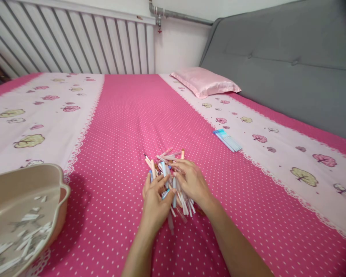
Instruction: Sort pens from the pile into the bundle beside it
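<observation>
A heap of pens (168, 161), white, pink, orange and blue, lies on the pink polka-dot bedsheet (127, 127) in the middle. My left hand (155, 201) rests on the near side of the heap with fingers curled round a few pens. My right hand (192, 181) lies on the right side of the heap, fingers bent and pinching among the pens. Further right a neat row of light blue pens (227, 139) lies on the sheet, apart from both hands.
A beige plastic basin (62, 192) with several white pen caps or pieces inside stands at the near left. A pink satin pillow (204, 81) lies against the grey padded headboard (291, 57) at the far right. A radiator (75, 42) runs along the back wall.
</observation>
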Demonstrator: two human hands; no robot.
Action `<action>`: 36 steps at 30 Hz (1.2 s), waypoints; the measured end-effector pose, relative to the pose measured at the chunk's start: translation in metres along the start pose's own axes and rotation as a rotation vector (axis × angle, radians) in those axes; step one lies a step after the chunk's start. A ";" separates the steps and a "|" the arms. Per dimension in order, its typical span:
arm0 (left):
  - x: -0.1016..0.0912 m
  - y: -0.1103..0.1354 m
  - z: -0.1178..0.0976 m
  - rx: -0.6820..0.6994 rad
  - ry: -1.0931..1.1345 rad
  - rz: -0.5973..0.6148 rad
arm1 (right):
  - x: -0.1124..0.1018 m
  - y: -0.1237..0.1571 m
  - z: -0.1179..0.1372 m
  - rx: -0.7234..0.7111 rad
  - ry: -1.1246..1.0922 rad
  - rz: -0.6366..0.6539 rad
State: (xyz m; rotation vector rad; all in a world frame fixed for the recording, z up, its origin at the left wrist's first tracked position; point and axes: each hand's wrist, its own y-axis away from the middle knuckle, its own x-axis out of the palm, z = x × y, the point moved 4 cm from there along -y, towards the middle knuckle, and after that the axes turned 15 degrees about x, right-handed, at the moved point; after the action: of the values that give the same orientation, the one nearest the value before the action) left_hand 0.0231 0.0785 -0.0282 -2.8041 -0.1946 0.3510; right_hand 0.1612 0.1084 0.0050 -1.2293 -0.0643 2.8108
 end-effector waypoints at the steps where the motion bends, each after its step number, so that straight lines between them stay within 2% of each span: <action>1: 0.000 -0.001 -0.002 -0.039 0.027 0.005 | 0.000 0.000 0.000 -0.005 -0.003 -0.002; 3: -0.002 -0.003 -0.007 -0.099 0.056 -0.018 | -0.001 -0.001 0.000 -0.017 -0.009 -0.008; 8: -0.013 0.001 -0.012 -0.149 0.209 -0.336 | -0.004 0.000 0.003 -0.023 -0.006 0.002; 12: -0.023 0.004 -0.014 -0.092 0.232 -0.570 | -0.004 0.008 0.014 -0.117 0.025 0.123; 14: -0.026 0.004 -0.015 -0.060 0.242 -0.644 | 0.000 0.014 0.020 -0.196 0.057 0.203; 17: -0.030 0.002 -0.016 -0.026 0.276 -0.723 | 0.005 0.020 0.024 -0.263 0.097 0.244; 20: -0.032 0.001 -0.017 -0.008 0.295 -0.760 | 0.010 0.021 0.022 -0.271 0.152 0.231; 24: -0.031 0.001 -0.019 -0.031 0.286 -0.743 | 0.012 0.021 0.017 -0.239 0.232 0.195; 30: -0.028 0.004 -0.020 -0.113 0.254 -0.723 | 0.008 0.019 0.012 -0.201 0.278 0.130; 36: -0.028 0.004 -0.019 -0.082 0.271 -0.740 | 0.002 0.017 0.011 -0.175 0.284 0.094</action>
State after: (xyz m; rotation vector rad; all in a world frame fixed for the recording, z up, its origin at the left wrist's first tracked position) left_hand 0.0013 0.0644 -0.0061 -2.5778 -1.1448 -0.2125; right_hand 0.1505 0.0920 0.0097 -1.7003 -0.2456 2.7226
